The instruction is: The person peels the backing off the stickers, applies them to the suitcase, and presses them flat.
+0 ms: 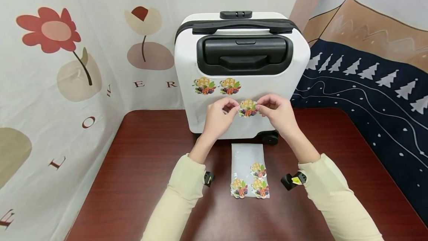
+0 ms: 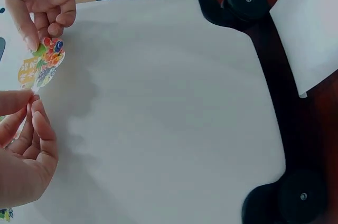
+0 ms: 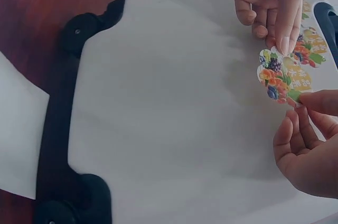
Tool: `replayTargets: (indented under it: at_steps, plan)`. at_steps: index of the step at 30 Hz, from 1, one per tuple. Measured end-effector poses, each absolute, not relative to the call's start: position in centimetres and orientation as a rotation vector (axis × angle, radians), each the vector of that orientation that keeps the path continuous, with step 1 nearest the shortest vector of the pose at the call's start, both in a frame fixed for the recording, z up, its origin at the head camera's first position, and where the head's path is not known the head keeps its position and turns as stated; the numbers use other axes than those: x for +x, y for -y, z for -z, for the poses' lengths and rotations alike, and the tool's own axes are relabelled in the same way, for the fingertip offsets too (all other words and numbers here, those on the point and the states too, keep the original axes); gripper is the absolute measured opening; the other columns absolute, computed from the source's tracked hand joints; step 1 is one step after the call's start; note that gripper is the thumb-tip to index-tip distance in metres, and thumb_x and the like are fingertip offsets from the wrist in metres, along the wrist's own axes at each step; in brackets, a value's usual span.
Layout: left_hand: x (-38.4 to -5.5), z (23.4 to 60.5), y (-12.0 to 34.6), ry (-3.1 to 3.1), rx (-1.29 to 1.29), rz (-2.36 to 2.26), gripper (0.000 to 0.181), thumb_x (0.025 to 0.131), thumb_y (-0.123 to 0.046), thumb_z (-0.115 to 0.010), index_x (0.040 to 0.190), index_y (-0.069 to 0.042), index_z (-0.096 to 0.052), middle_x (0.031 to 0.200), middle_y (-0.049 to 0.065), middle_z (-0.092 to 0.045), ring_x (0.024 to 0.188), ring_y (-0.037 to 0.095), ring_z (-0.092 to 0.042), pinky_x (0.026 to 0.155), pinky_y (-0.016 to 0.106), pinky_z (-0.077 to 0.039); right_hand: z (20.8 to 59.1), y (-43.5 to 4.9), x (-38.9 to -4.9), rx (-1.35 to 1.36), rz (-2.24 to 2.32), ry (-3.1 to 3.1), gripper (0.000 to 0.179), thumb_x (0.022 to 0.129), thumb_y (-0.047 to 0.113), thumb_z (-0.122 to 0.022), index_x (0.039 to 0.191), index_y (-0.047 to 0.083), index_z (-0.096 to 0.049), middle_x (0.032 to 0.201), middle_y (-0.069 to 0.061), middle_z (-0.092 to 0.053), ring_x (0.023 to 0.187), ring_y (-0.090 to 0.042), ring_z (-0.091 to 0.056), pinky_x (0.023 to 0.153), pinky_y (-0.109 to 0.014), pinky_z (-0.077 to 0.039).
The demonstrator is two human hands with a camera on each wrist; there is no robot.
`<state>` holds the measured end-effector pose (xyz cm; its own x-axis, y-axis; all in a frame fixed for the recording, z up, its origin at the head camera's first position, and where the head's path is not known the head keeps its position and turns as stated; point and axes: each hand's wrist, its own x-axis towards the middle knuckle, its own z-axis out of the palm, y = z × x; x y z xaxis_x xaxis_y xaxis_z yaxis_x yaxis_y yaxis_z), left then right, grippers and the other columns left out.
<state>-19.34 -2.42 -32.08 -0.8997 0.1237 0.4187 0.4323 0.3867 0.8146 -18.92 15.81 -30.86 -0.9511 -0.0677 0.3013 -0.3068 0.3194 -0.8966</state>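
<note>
A fruit-pattern sticker is stretched between both hands, in front of the white suitcase. My left hand pinches its left edge between thumb and fingers. On the other edge, my right hand pinches it the same way. The right wrist view shows the sticker held apart from the case, its printed side showing. Two matching stickers are on the suitcase under the handle recess: a left one and a right one.
Below the suitcase, a white backing sheet bearing several fruit stickers lies on the dark red table. The suitcase's black wheel stands at its lower right. Printed cloth hangs behind the table.
</note>
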Motion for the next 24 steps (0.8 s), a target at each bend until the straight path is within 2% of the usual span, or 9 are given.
replayTargets:
  at_steps: [7,13,24]
  plan:
    - [-19.6,31.2,2.0,2.314,-0.497,1.511,0.006,0.085,-0.01,-0.063,0.085,-0.005,-0.066,0.077,0.003,-0.063,0.069,0.012,-0.056,0.065,0.022,-0.046,29.9,-15.6,-19.0,0.333,-1.687,2.292,0.01,0.084,0.003,-0.063,0.088,-0.006,-0.061,0.073,0.0,-0.057,0.062,-0.013,-0.051,0.058,-0.025,-0.046]
    - [-19.7,30.3,1.6,2.312,-0.49,1.489,0.007,0.086,-0.011,-0.063,0.085,-0.005,-0.066,0.077,0.004,-0.063,0.068,0.013,-0.055,0.064,0.022,-0.045,29.3,-15.6,-19.2,0.316,-1.688,2.241,0.013,0.084,-0.001,-0.061,0.09,-0.012,-0.059,0.073,0.002,-0.056,0.061,-0.011,-0.05,0.058,-0.023,-0.044]
    - [-19.9,29.4,1.1,2.265,-0.47,1.453,0.009,0.084,-0.012,-0.066,0.084,-0.004,-0.069,0.076,0.005,-0.064,0.064,0.014,-0.053,0.06,0.022,-0.044,28.7,-15.6,-19.3,0.298,-1.671,2.18,0.017,0.084,0.006,-0.064,0.092,-0.01,-0.062,0.074,0.002,-0.057,0.063,-0.013,-0.049,0.058,-0.023,-0.044]
